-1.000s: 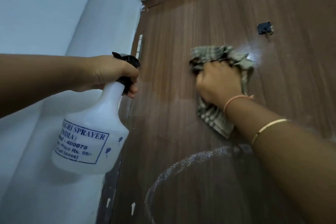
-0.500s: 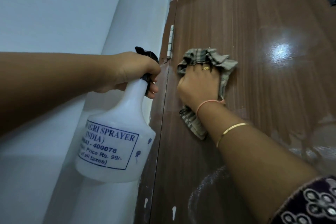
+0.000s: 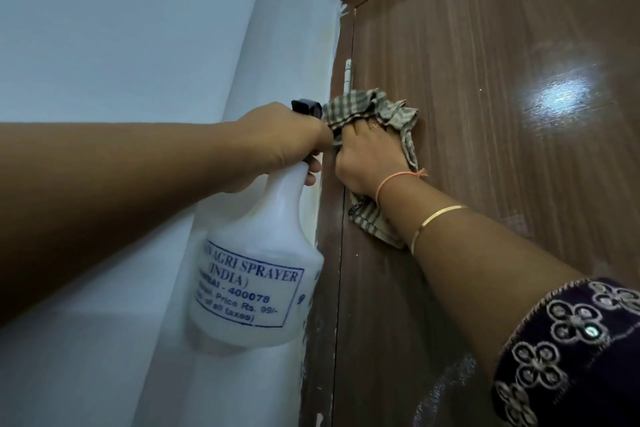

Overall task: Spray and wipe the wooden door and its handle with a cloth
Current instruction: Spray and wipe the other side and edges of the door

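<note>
Head view. Your right hand lies over the checked cloth, fingers bunched into its folds, pressing it flat against the wooden door at the hinge-side edge, just below the hinge. Your left hand is wrapped round the neck of the spray bottle, held off the door in front of the wall; whether a finger sits on the trigger cannot be told.

Handling, as a judgement: the cloth is soft and limp, so keep it gathered under the palm or its loose corners will trail. The bottle looks like light plastic, probably slippery if wet; the neck is the sound place to hold it. The door is rigid and glossy, so the cloth should glide with little pressure.

Count: 1 cloth, 1 bottle, 1 door, 1 hinge, 2 hands, 0 door handles in view. The right wrist carries 1 thread band and 1 bangle.
</note>
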`<state>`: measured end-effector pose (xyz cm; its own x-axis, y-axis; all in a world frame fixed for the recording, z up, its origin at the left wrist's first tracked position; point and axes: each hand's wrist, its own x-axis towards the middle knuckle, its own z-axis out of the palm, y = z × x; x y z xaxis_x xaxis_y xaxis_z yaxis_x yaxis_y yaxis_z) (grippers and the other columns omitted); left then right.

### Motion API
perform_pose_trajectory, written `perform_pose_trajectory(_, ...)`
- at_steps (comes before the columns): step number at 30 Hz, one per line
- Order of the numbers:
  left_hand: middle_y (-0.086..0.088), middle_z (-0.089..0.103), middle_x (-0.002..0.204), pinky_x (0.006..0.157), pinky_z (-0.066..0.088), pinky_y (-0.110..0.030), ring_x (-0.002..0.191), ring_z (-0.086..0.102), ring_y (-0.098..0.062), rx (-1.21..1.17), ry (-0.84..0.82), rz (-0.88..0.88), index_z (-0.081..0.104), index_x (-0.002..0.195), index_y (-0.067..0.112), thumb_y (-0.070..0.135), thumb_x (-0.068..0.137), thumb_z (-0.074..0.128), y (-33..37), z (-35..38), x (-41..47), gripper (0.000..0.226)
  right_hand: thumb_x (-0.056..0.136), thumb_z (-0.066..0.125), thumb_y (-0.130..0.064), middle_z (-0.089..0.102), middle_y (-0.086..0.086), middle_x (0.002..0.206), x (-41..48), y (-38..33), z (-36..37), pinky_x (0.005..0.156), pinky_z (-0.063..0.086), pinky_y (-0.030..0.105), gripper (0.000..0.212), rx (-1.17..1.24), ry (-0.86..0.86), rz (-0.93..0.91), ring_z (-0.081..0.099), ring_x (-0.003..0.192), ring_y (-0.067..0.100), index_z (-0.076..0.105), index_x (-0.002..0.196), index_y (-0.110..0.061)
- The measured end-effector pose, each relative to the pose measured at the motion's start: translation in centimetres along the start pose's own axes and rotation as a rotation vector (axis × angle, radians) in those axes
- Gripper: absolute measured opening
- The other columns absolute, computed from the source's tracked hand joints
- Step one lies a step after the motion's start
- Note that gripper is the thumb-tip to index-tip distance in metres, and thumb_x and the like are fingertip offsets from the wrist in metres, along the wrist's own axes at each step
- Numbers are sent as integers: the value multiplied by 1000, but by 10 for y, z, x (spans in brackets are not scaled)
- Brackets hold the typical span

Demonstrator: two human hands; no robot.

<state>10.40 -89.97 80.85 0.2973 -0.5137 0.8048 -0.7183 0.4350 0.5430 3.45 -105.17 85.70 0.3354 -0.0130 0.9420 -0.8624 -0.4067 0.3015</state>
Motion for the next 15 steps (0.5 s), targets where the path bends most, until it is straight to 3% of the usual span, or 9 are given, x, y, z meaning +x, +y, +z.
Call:
perform_pose_trajectory(2,-11,64,66,62,53,-27,62,64,-24,16,2,-9,54,74,9,6,85,54,0,1,0,11,96,35,-23,40,14,141,5,-1,3,103,26,40,42,-11,35,-13,32,132,29,40,135,-8)
perform_pose_trajectory(4,-9,60,58,58,51,-26,54,61,-23,42,26,-3,53,71,8,6,85,54,0,1,0,14,97,34,-24,36,12,145,10,-2,4,103,25,40,45,-33,25,-49,28,135,28,36,139,-9)
perform_pose_trajectory(7,-5,56,48,66,53,-32,50,59,-24,65,55,-2,54,68,7,7,84,56,0,1,1,17,97,33,-26,35,11,146,18,-4,4,106,23,42,46,-88,-34,-73,27,136,27,37,140,-11)
perform_pose_trajectory(10,-9,60,64,67,55,-30,58,60,-21,46,33,-40,54,71,8,7,86,55,0,1,0,15,97,33,-27,42,12,140,18,-5,3,103,27,42,42,-98,-89,-79,37,130,30,44,133,-11)
perform_pose_trajectory(15,-7,63,73,88,53,-35,72,64,-20,107,14,-73,54,74,11,8,88,51,1,3,-5,15,96,33,-28,42,11,141,3,-12,3,100,30,40,44,-75,-138,-123,38,130,29,43,136,-12)
